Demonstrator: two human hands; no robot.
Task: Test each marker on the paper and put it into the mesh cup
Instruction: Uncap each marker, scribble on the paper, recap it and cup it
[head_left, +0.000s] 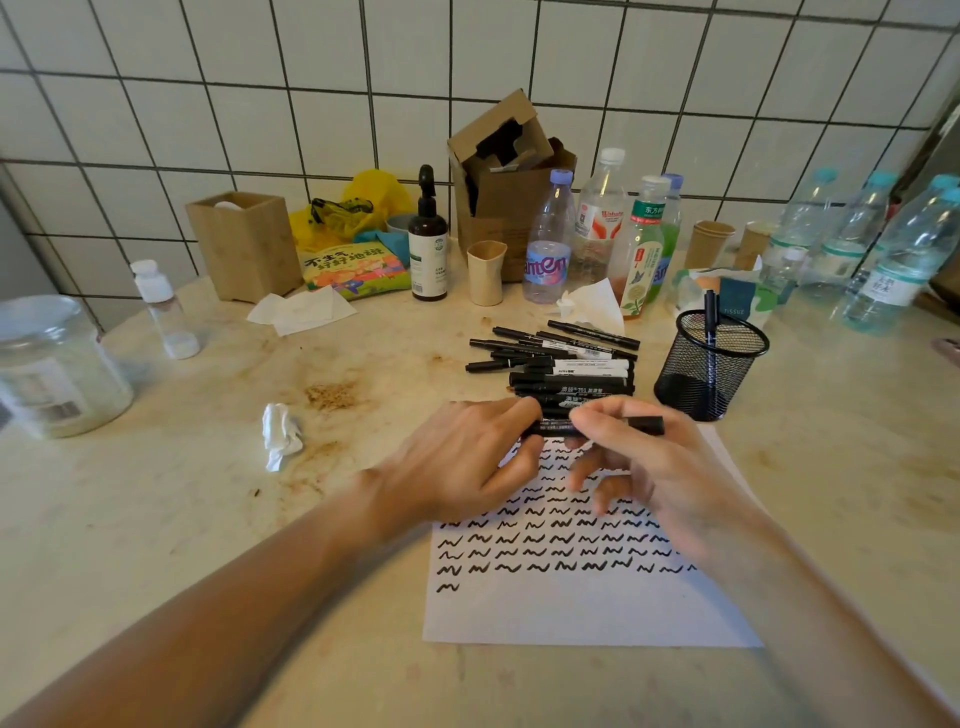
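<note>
**Marker held crosswise between both hands, over the paper's far edge**

You are holding one black marker (592, 426) level between your two hands, its long axis running left to right across your view. Your left hand (457, 462) is pinching the left end, and your right hand (639, 457) is pinching the barrel toward the right, with the right end sticking out past your fingers. Motion blur is hiding whether the cap is on or coming off. Both grips are grasping this same marker; neither is free.

The marker is hovering above the top of the paper (582, 608), just in front of the pile of untested markers (561, 364). The mesh cup (711, 364) is standing to the right and beyond, nearer your right hand, already holding one marker upright. The open space for a mark is lying toward you, after the lone squiggle (448, 587) on the last row.
</note>
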